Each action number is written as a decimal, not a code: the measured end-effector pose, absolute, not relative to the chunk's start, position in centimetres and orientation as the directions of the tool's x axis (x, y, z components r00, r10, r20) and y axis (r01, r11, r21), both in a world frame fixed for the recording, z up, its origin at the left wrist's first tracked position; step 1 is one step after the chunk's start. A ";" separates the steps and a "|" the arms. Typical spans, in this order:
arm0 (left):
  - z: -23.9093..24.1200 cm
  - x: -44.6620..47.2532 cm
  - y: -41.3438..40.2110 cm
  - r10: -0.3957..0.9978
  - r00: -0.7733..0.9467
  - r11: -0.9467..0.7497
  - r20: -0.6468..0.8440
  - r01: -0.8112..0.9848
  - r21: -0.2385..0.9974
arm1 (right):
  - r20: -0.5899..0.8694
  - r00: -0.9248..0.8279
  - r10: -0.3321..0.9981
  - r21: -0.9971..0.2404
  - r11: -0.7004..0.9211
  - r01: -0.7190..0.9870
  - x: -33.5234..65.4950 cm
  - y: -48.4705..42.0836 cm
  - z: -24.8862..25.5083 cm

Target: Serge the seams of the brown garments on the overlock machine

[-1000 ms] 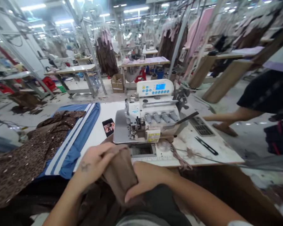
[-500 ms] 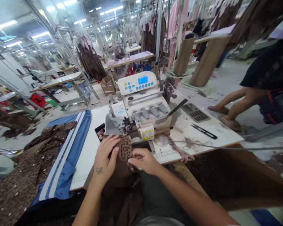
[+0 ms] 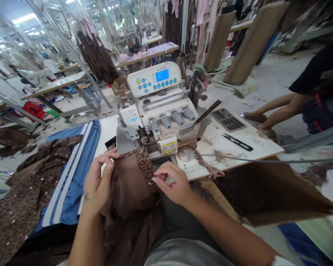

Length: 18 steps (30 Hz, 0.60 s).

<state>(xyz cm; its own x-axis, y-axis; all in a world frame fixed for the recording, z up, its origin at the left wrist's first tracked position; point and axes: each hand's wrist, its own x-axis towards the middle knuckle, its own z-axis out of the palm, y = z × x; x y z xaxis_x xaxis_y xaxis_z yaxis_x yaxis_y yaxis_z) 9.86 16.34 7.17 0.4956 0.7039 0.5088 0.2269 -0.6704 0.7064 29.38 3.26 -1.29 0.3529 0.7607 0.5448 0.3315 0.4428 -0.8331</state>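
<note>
A piece of brown fabric (image 3: 124, 184) with a leopard-print strip (image 3: 145, 166) along its edge hangs from the overlock machine (image 3: 158, 107) into my lap. Its upper end lies under the presser foot (image 3: 141, 142). With thumb and fingers, my left hand (image 3: 98, 181) grips the fabric's left edge. My right hand (image 3: 174, 183) pinches the right border of the leopard-print strip, just below the machine's front plate. A phone (image 3: 111, 143), partly covered, lies behind my left fingers.
Thread snips (image 3: 237, 142) and a grey compartment tray (image 3: 229, 120) lie on the white table (image 3: 261, 146) at right. Leopard-print garments (image 3: 24, 184) rest over blue striped cloth (image 3: 72, 177) at left. An open carton (image 3: 266, 192) stands below. Someone's legs (image 3: 280, 107) show at right.
My left hand has moved left from beside the presser foot to the fabric's edge, spreading the brown panel wider. My right hand still pinches the strip. The view has tilted down.
</note>
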 end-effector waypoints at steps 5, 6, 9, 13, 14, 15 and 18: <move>7.5 9.9 16.8 0.682 0.632 -0.681 0.367 0.366 0.635 | 0.317 0.148 0.937 -0.853 0.213 0.477 26.6 4.2 -0.3; 7.5 9.7 16.9 0.704 0.615 -0.654 0.356 0.365 0.663 | 0.288 0.115 0.951 -0.846 0.196 0.496 25.9 4.6 -0.1; 7.5 8.8 16.3 0.721 0.546 -0.644 0.426 0.304 0.702 | 0.304 0.054 0.951 -0.859 0.249 0.447 24.6 4.9 0.1; 7.2 10.3 15.0 0.623 0.584 -0.758 0.520 0.289 0.584 | 0.454 0.055 0.889 -0.843 0.409 0.350 25.2 3.0 -0.8; 7.0 11.1 14.9 0.583 0.605 -0.797 0.542 0.295 0.528 | 0.474 0.107 0.874 -0.840 0.413 0.351 25.8 2.4 -1.2; 6.8 12.1 14.9 0.548 0.613 -0.827 0.568 0.296 0.478 | 0.475 0.177 0.862 -0.847 0.392 0.360 26.4 1.8 -1.7; 6.1 14.1 15.5 0.565 0.527 -0.822 0.635 0.294 0.488 | 0.381 0.309 0.871 -0.894 0.261 0.365 28.0 1.2 -2.2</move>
